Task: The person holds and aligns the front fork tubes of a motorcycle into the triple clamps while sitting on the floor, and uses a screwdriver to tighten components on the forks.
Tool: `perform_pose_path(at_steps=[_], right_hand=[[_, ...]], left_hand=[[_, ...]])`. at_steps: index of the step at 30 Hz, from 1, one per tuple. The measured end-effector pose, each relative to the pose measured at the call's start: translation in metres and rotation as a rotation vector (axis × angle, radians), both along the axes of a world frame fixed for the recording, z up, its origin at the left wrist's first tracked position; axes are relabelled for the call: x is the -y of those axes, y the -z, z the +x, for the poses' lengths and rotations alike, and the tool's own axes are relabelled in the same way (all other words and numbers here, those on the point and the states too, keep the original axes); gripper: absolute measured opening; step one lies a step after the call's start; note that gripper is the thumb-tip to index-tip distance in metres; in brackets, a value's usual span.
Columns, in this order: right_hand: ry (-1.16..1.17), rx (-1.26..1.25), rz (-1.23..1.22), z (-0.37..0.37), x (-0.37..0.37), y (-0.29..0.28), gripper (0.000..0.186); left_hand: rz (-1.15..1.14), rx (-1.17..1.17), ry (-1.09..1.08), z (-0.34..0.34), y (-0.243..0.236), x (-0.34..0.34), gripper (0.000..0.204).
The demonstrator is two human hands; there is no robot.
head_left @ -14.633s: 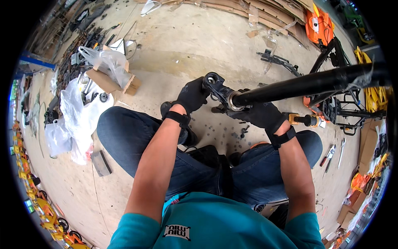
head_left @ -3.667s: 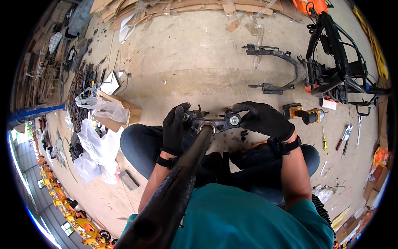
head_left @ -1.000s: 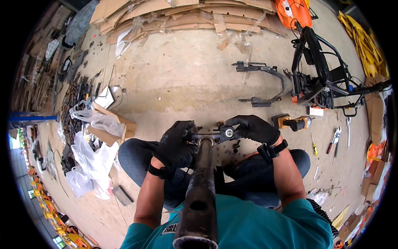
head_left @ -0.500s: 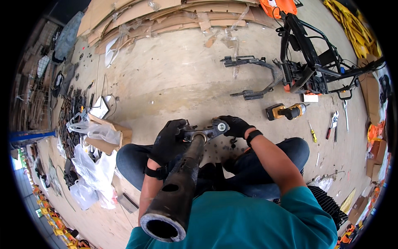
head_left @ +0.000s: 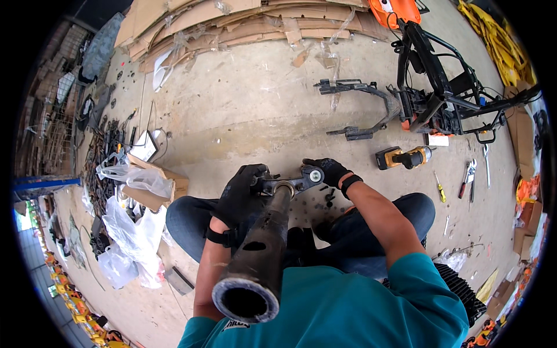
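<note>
A dark metal fork crown (head_left: 299, 182) with a silver fitting on its right end lies across my lap, level with my knees. A long steel tube (head_left: 258, 261) runs from its centre toward my chest, its hollow end and a side hole facing up. My gloved left hand (head_left: 241, 194) is closed on the crown's left end, beside the tube. My gloved right hand (head_left: 328, 171) grips the crown's right end with fingers curled around its far side, partly hidden.
A black scooter frame (head_left: 441, 87), yellow cordless tool (head_left: 406, 158), screwdriver (head_left: 440, 190), pliers (head_left: 466, 176) and wrench (head_left: 486, 168) lie to the right. Plastic bags (head_left: 130, 243), a cardboard box (head_left: 156, 194) and scrap metal (head_left: 110, 168) are at left. Flattened cardboard (head_left: 249, 26) lies ahead.
The tube has swung from pointing right to lying toward my chest. Over the last second its near end shifted left and my right hand moved in round the crown's right end.
</note>
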State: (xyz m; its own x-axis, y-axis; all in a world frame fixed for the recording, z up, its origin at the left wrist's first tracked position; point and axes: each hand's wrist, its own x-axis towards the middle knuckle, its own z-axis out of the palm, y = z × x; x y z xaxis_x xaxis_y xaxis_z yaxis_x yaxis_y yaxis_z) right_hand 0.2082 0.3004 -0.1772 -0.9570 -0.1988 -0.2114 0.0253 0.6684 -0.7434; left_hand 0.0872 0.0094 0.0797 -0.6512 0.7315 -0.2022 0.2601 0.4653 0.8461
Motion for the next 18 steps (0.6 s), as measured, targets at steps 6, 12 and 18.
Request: perform_pose_path(at_steps=[6,12,18], right_hand=[[-0.007,0.03,0.004,-0.003,0.0,-0.004,0.054],[-0.017,0.024,0.023,-0.005,0.001,-0.01,0.048],[0.025,0.034,0.003,-0.002,0.002,-0.019,0.046]], left_hand=[[0.048,-0.047,0.027,-0.001,0.007,0.005,0.065],[0.03,-0.069,0.023,0.001,0.003,0.004,0.064],[0.033,-0.053,0.023,0.002,0.004,0.004,0.06]])
